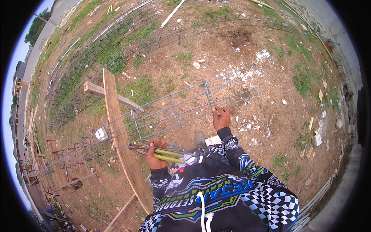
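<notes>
At the far left, several bent steel loops (77, 151) sit around the long bars of the rebar cage (175, 110). A white block (101, 134) shows next to the cage. Right of it, a wooden plank (111, 92) runs beneath the bars; a timber piece (94, 89) with a sawn end meets it near the top. Between plank and garment, the left hand (156, 153) is closed around pincers with yellow-green handles (169, 156), their metal head by the plank. The right hand (221, 118) pinches the lower end of a stirrup (209, 94), towards the cage's right end; exact finger contact is unclear. Beyond that, white rubble (247, 73) lies scattered on the ground.
</notes>
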### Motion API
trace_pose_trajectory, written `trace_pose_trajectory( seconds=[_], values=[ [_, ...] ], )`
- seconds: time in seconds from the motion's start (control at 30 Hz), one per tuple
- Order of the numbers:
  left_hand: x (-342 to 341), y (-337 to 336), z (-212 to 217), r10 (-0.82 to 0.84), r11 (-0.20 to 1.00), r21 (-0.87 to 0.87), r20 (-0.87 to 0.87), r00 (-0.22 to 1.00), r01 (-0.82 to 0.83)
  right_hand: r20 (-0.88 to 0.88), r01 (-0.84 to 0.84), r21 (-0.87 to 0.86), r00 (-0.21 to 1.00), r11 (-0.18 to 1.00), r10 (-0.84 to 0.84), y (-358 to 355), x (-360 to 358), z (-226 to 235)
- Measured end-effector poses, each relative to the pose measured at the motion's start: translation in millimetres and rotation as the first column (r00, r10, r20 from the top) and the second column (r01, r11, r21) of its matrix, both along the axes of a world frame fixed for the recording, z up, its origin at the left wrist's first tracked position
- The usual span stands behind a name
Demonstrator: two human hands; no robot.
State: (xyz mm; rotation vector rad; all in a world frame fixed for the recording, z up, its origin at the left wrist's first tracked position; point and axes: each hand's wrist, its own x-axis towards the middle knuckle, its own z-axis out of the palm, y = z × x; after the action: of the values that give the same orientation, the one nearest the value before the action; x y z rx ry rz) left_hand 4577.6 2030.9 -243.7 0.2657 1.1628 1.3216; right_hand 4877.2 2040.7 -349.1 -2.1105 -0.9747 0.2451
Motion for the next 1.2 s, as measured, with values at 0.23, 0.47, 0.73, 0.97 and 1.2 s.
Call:
trace_pose_trajectory(
  seconds=[0.23,0.47,0.73,0.97,1.2],
  values=[
    [0,0,-2,-0.017,1.0,-0.004,-0.004,1.0,0.017,-0.123,-0.072,-0.053,0.99,0.996,0.065,0,8,6],
    [1,0,-3,-0.006,1.0,0.0,0.011,1.0,0.006,0.015,-0.124,0.088,0.992,0.988,0.124,2,12,6],
    [2,-4,-5,0.017,1.0,-0.004,0.0,1.0,-0.017,-0.039,-0.146,0.089,0.988,0.985,0.15,1,16,-1],
    [-1,-13,-8,0.068,0.997,-0.025,0.003,0.998,-0.068,-0.15,-0.163,0.06,0.974,0.985,0.171,2,18,10],
    [-4,-26,-13,0.12,0.991,-0.054,-0.001,0.993,-0.12,-0.267,-0.121,0.091,0.953,0.988,0.141,5,25,-6]
  ],
)
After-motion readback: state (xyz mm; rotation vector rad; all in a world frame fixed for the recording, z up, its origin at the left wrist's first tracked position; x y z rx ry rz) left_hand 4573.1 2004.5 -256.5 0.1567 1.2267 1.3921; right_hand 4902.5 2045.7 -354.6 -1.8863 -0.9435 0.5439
